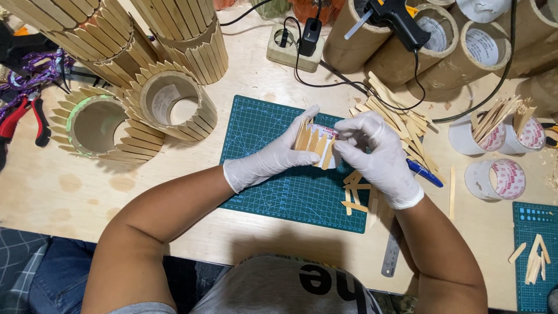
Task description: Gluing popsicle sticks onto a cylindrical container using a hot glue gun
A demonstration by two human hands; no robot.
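Mid-assembly over the green cutting mat (261, 192): gloved left hand (273, 160) clasped the small stick-clad white tube (318, 145), gloved right hand (372, 154) apparently pinched a flat wooden stick, needing careful alignment beside its neighbours.

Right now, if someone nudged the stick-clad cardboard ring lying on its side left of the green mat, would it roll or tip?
The stick-clad cardboard ring lies on its curved side, so it would probably roll, bumpily over its flat wooden slats. Hollow cardboard suggests light weight. The glued slats might snap off under a hard squeeze.

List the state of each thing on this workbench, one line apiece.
Left gloved hand: gripping the small tape roll partly clad in wooden sticks.
Right gloved hand: fingers pinching that roll.
Black glue gun: resting on cardboard tubes.
Green cutting mat: flat under the hands.
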